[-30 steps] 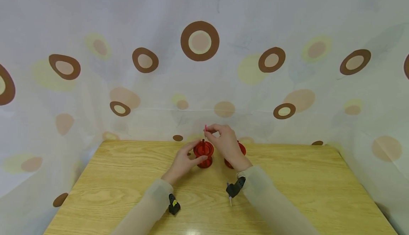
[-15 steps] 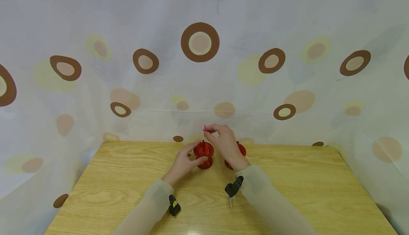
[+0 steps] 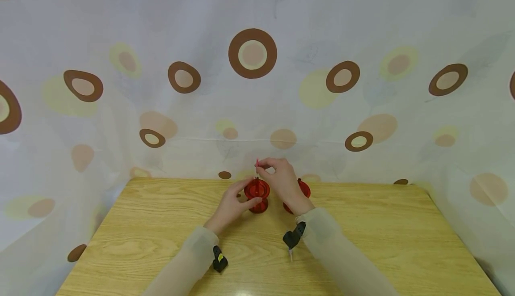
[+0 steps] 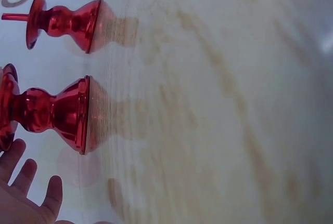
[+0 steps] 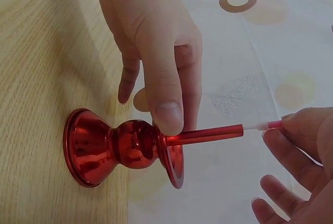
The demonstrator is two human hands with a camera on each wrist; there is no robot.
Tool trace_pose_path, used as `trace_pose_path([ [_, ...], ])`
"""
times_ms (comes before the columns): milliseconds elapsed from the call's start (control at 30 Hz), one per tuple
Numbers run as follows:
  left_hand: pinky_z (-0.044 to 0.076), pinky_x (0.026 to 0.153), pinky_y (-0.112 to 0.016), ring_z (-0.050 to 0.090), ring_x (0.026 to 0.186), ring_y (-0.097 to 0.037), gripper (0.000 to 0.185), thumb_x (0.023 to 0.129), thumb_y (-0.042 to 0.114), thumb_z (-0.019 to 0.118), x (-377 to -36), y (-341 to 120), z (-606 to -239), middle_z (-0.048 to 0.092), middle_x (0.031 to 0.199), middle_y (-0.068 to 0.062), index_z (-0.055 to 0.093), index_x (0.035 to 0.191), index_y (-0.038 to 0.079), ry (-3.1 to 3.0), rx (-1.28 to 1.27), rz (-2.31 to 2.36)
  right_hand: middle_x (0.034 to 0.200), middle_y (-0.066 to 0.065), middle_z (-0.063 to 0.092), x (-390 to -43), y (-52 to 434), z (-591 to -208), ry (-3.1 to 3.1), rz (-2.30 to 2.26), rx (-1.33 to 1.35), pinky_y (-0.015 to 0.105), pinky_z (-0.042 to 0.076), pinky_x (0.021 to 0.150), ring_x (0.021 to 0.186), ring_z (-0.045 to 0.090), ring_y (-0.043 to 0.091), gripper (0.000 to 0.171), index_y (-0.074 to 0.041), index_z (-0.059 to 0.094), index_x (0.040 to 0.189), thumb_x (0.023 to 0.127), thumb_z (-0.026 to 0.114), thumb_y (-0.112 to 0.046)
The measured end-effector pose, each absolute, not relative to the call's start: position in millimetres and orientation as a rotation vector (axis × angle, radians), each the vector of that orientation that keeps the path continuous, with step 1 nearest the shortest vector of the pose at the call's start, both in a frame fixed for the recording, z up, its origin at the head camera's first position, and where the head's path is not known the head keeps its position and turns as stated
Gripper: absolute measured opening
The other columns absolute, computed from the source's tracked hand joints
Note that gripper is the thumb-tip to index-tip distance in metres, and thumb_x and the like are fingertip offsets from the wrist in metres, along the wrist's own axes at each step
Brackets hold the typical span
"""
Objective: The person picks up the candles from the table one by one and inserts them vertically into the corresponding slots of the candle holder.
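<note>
A shiny red candlestick [image 3: 259, 205] with a wide dish and an upright tube stands on the table. My left hand [image 3: 230, 204] holds its dish from the left, and in the right wrist view the thumb [image 5: 169, 117] lies over the rim beside the tube [image 5: 208, 134]. Above it, my right hand [image 3: 281, 182] pinches a thin pink stick [image 5: 274, 124] with a white lower end. That stick is in line with the tube, its thin tip right at the tube's mouth. The left wrist view shows the candlestick's stem and base [image 4: 70, 112], with several left fingertips near the dish.
A second red candlestick [image 4: 65, 21] stands just to the right, partly hidden behind my right hand in the head view. Near my right wrist a thin pale stick [image 3: 291, 255] lies on the wooden table [image 3: 362, 224]. A patterned white curtain [image 3: 297, 108] rises behind the table.
My right hand has come slightly down and left with the pink stick, whose lower end is now closer to the tube's mouth. The left hand keeps its hold on the candlestick.
</note>
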State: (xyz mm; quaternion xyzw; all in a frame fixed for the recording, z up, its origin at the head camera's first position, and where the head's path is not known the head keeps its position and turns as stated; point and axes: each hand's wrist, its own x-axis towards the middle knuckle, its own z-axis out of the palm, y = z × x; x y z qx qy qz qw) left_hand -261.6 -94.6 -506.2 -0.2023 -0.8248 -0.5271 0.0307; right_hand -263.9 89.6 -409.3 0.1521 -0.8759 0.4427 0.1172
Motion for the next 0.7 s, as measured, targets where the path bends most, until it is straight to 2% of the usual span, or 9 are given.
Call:
trace_pose_path([
  [367, 0.047, 0.103, -0.061, 0.048, 0.142, -0.034, 0.069, 0.093, 0.025, 0.082, -261.2, -94.7, -506.9, 0.054, 0.154, -0.014, 0.053, 0.152, 0.005, -2.535, -0.628, -1.627, 0.108, 0.005, 0.078, -263.3, 90.5, -411.9, -2.604, 1.268, 0.433, 0.052, 0.046, 0.104, 0.114, 0.059, 0.031, 0.018, -0.009, 0.081, 0.11, 0.1, 0.071, -0.021],
  [700, 0.048, 0.103, -0.06, 0.048, 0.143, -0.033, 0.069, 0.093, 0.028, 0.082, -261.3, -94.5, -507.4, 0.055, 0.154, -0.01, 0.053, 0.153, 0.009, -2.532, -0.612, -1.634, 0.112, 0.007, 0.078, -264.0, 90.8, -414.5, -2.615, 1.266, 0.458, 0.054, 0.045, 0.107, 0.117, 0.06, 0.032, 0.02, -0.007, 0.081, 0.111, 0.1, 0.071, -0.021],
])
